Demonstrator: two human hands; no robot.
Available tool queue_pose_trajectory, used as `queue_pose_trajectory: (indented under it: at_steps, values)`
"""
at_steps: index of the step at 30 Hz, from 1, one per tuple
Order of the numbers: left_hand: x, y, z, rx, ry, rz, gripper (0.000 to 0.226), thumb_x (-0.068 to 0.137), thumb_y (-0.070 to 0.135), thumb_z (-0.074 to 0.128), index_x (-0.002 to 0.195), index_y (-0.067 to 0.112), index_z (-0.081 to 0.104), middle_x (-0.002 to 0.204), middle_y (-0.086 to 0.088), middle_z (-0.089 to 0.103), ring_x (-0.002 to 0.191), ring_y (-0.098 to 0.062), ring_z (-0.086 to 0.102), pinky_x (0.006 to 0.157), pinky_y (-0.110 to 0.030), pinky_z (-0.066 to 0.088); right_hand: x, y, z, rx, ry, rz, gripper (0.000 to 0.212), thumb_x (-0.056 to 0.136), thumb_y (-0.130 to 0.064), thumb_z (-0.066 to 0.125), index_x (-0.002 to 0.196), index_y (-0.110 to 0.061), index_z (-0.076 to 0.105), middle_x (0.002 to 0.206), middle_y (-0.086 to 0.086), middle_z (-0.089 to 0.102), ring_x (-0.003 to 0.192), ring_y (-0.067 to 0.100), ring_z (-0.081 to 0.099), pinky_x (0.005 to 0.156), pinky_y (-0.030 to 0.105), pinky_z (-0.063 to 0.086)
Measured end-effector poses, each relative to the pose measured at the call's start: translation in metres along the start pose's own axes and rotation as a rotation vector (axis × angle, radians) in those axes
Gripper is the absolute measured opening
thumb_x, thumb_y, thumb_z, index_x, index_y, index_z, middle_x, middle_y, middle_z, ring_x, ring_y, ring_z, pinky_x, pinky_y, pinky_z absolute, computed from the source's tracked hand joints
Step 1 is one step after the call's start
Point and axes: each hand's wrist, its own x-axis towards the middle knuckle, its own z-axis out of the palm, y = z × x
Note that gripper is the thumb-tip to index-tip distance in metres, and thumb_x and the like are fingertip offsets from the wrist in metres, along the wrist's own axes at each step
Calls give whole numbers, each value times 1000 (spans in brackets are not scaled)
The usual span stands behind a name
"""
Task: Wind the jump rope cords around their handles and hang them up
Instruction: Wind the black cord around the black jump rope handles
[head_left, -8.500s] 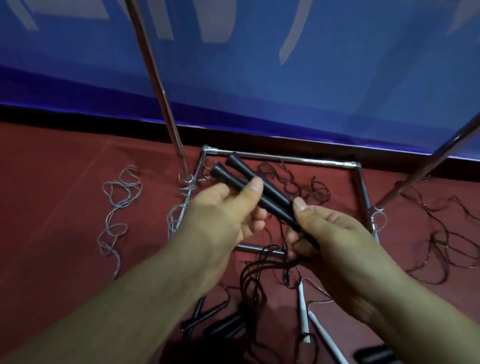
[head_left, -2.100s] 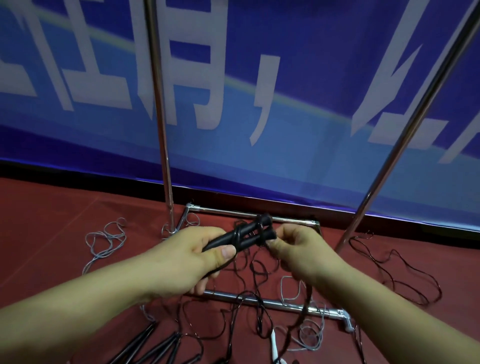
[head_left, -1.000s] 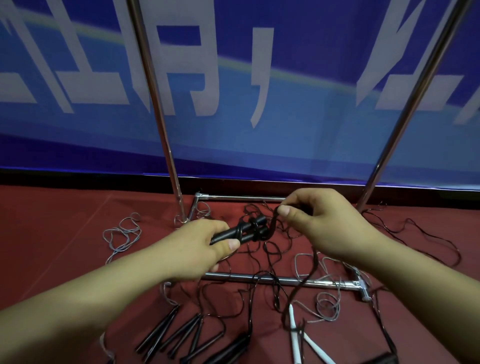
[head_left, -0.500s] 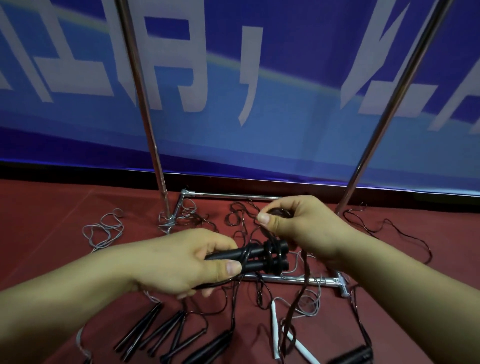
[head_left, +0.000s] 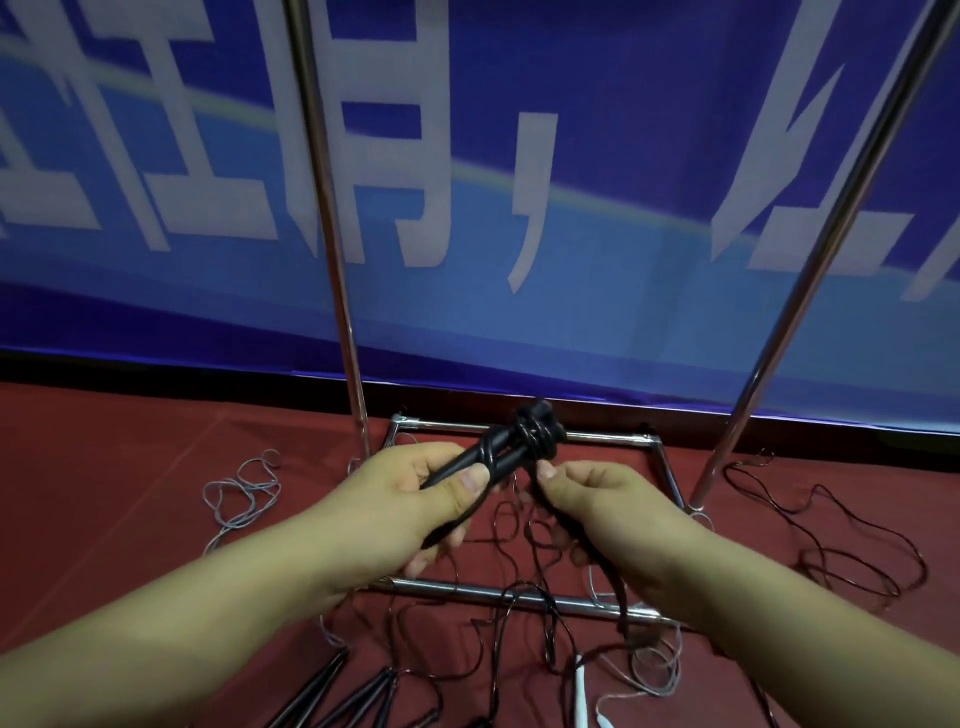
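Note:
My left hand (head_left: 415, 499) grips a pair of black jump rope handles (head_left: 498, 452) held side by side, pointing up and to the right. Several turns of black cord (head_left: 537, 434) are wound round their far ends. My right hand (head_left: 602, 509) pinches the same black cord just below the handles, and the loose cord (head_left: 618, 592) hangs down from it to the floor.
A chrome rack stands ahead: two uprights (head_left: 332, 249) (head_left: 810, 270) and a rectangular base frame (head_left: 519, 597) on the red floor. Loose black cords (head_left: 841, 540), a grey cord (head_left: 239, 493), more black handles (head_left: 363, 696) and white handles (head_left: 582, 696) lie around. A blue banner hangs behind.
More cord turns now sit on the handles. My right hand came down from above the handles to just beside and below them. The handles tilted upward.

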Motion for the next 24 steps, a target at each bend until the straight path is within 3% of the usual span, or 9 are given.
queue_pose_trajectory:
  at_steps: [5, 12, 18, 24]
  values:
    - [6, -9, -6, 45, 141, -11, 22, 102, 32, 54, 90, 16, 63, 61, 0, 58, 40, -12, 41, 47, -24, 36, -2, -6, 7, -9, 13, -11, 27, 104, -27, 49, 88, -12, 63, 70, -4, 65, 58, 9, 52, 58, 27, 43]
    - [10, -13, -1, 35, 192, 1, 23, 102, 35, 53, 92, 18, 65, 61, 1, 59, 40, -13, 43, 45, -22, 38, -4, -7, 14, 24, 66, -2, 21, 105, -24, 47, 91, -12, 57, 69, -2, 67, 55, 11, 52, 48, 26, 42]
    - [12, -15, 3, 10, 140, 72, 23, 102, 31, 53, 89, 14, 63, 65, -3, 59, 38, -14, 41, 44, -22, 37, -6, -7, 15, -83, 107, -7, 25, 101, -33, 54, 84, -15, 59, 54, 4, 55, 47, 18, 41, 47, 29, 35]
    - [20, -22, 3, 149, 230, 70, 21, 100, 26, 58, 87, 10, 61, 63, -4, 55, 39, -5, 46, 44, -19, 38, -12, -13, 16, -139, 99, -44, 20, 100, -30, 55, 90, -15, 62, 55, 3, 59, 45, 15, 47, 48, 29, 39]
